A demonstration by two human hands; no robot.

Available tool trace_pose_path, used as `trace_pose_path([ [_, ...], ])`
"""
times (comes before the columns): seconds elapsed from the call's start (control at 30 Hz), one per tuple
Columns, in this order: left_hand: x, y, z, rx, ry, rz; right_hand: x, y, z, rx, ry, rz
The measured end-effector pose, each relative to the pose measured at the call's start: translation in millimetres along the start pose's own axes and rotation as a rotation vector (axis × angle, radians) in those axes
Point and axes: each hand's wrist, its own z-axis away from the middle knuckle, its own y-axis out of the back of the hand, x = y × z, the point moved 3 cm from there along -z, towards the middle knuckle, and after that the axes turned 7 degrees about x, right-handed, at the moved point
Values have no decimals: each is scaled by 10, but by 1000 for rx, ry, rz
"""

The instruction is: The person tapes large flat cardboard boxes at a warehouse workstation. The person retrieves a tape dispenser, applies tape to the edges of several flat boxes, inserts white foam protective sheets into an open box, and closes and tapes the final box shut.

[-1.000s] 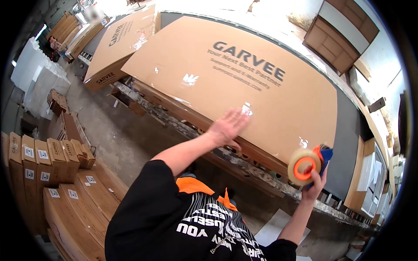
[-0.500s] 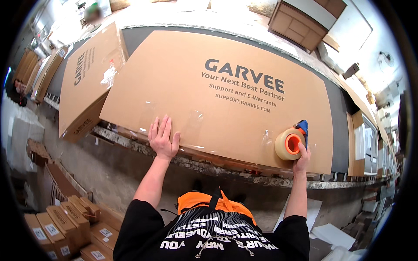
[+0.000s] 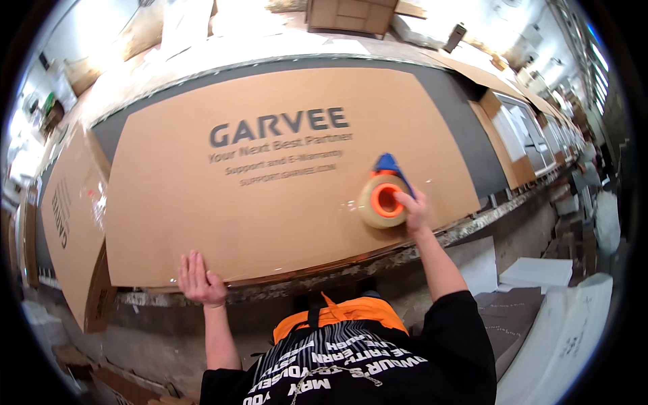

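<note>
A long, flat brown carton (image 3: 270,209) with dark printing lies in front of me, strips of clear tape along its near side. My left hand (image 3: 201,278) rests palm down over its near edge towards the left end, fingers stretched out. In my right hand (image 3: 414,208) is a tape dispenser (image 3: 385,199) with a blue and orange frame and a wide roll of clear tape. The dispenser is over the carton's top, right of the middle. Whether it touches the cardboard I cannot tell.
A second taped carton (image 3: 74,209) leans at the left, against the first one's end. The dark conveyor belt (image 3: 449,128) runs beneath. Open cartons with white-framed units (image 3: 523,135) stand to the right. White sheets (image 3: 536,272) and a wrapped bundle (image 3: 574,331) lie at the lower right.
My view has turned to the right, so the carton appears further left. My left hand has slid back towards the near edge. My right hand has brought the tape dispenser further from the right end.
</note>
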Motion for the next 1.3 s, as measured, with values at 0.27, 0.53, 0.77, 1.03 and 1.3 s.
trace_pose_path([
  [0.27, 216, -15, 74, -166, 136, -206, 106, -15, -671, -326, -352, -335],
  [0.53, 2345, -459, 215, -237, 226, -233, 373, 742, -2131, -475, 307, 502],
  [0.77, 2360, -604, 154, -475, 410, -448, 310, 733, -2709, -540, 735, 756],
  [1.03, 3030, -792, 420, -1003, 488, -1042, 446, 276, -3924, -437, 601, 1220],
  [1.3, 3504, -721, 1, -661, 978, -697, 271, -182, -4791, -479, 519, 1390],
])
